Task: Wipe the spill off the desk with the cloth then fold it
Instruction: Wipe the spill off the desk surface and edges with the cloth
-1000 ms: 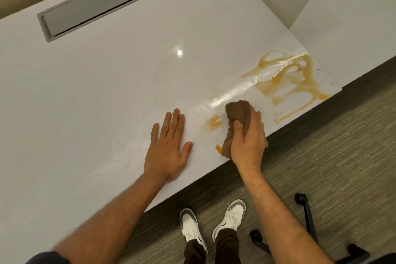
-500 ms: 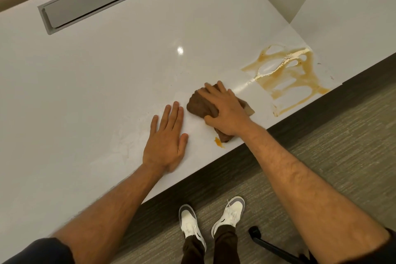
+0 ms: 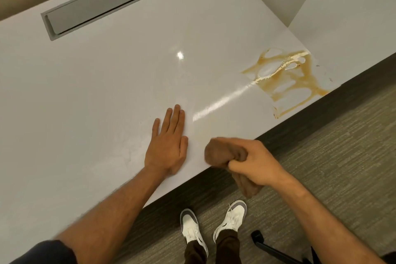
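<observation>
Here the right hand [image 3: 252, 161] clutches the bunched cloth [image 3: 218, 153]; left hand [image 3: 167, 146] lies flat.

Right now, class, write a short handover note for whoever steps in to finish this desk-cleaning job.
Left hand: flat on the white desk, holding nothing.
Right hand: fingers grip the bunched brown cloth at the desk's front edge, part hanging off.
Done: area beside the left hand looks clean.
Left: wipe the large orange-brown spill at the right corner, then fold the cloth.
</observation>
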Motion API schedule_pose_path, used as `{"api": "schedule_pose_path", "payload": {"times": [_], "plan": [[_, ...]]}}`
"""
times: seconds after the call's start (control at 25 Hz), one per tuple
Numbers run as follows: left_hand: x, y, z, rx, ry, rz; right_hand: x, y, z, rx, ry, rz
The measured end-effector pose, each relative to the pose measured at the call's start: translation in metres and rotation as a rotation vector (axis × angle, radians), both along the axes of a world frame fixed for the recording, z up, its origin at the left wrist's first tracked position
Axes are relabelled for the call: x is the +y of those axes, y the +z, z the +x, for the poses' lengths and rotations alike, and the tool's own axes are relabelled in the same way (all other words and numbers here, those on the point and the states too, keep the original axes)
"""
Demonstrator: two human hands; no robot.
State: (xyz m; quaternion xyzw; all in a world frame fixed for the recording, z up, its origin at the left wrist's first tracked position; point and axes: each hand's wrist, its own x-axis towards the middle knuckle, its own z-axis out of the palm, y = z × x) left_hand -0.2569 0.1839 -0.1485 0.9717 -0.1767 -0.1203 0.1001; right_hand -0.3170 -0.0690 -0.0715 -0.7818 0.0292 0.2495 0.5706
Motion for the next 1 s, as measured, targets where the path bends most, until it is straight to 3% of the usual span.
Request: {"api": "schedule_pose_path", "payload": {"times": [0.12,0.2,0.36,0.52,0.72,1.0], "plan": [[-0.001,0.001,0.001,0.01,-0.004,-0.015,-0.011,0.007,0.026,-0.101,-0.442,-0.013],[-0.001,0.0,0.0,0.012,0.0,-0.029,-0.003,-0.006,0.048,-0.136,-0.55,-0.146],[-0.001,-0.001,-0.002,0.013,0.109,-0.099,0.031,-0.06,0.067,-0.262,-0.212,-0.767],[0.001,-0.004,-0.003,-0.002,0.221,-0.134,0.05,-0.064,0.113,-0.321,-0.194,-0.789],[0.003,-0.006,-0.003,-0.004,0.264,-0.314,0.085,-0.068,0.174,-0.365,-0.126,-0.835],[0.002,-0.005,-0.003,-0.104,0.309,-0.42,0.126,-0.071,0.188,-0.663,0.365,-0.691]]}}
